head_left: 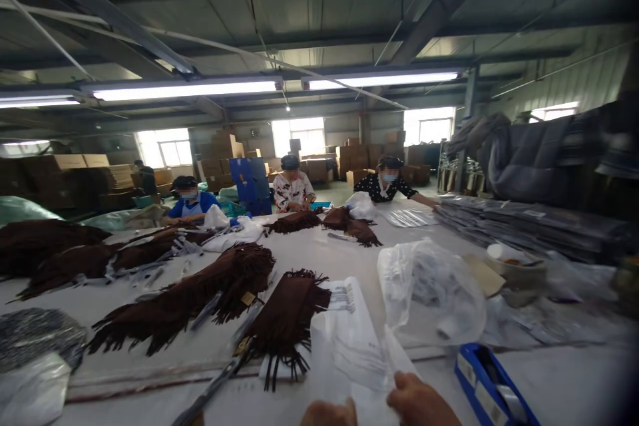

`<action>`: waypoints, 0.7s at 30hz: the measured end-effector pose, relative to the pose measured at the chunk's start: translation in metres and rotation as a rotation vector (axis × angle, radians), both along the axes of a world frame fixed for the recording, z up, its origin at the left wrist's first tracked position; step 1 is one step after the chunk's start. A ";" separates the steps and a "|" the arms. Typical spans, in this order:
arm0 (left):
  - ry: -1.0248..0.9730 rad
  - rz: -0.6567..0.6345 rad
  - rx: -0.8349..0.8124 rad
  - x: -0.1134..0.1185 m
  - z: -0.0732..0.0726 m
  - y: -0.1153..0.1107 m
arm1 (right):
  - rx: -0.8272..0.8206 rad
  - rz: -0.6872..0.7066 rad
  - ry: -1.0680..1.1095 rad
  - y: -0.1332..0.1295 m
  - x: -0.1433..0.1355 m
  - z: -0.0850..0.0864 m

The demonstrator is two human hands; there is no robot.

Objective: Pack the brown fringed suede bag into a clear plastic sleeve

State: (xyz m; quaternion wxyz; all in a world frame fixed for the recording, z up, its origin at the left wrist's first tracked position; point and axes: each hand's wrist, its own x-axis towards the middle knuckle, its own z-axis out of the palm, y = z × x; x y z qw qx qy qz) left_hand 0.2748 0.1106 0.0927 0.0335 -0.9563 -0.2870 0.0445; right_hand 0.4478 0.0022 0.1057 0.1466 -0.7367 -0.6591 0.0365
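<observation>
Left hand [329, 414]: fingers are closed on the near edge of a white plastic bag [344, 363]; the lower part of the hand is out of view.
Right hand [422, 403]: thumb and fingers pinch the same bag at its other side, with no open gap that I can see.
Done: the bag is in both hands; it looks empty to me, but its opening is not clear.
Left: the nearest brown scarf [287, 309] lies outside the bag, and the brown cloths [184, 296] farther left also seem not packed. No finished piece can be told surely.
Bag: thin, cloudy, a little wrinkled, just beside the scarf.
Scarf: dark brown, flat, fringed at both ends, on the white table [309, 254].
Right side: a blue tape dispenser [492, 386] and a crumpled clear bag [432, 293].
Far side: three people, near more brown cloth.
</observation>
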 end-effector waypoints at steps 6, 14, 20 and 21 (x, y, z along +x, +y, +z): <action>-0.074 0.322 0.206 -0.079 0.042 0.015 | 0.398 -0.088 0.192 -0.025 0.026 0.014; -0.173 0.470 0.092 -0.136 0.002 -0.038 | 0.636 -0.295 0.721 -0.054 -0.002 -0.046; -0.365 0.595 0.060 -0.141 0.014 -0.018 | 0.659 -0.492 0.963 -0.040 0.003 -0.041; -0.426 0.638 -0.004 -0.136 0.017 -0.013 | 0.664 -0.509 1.100 -0.035 0.004 -0.043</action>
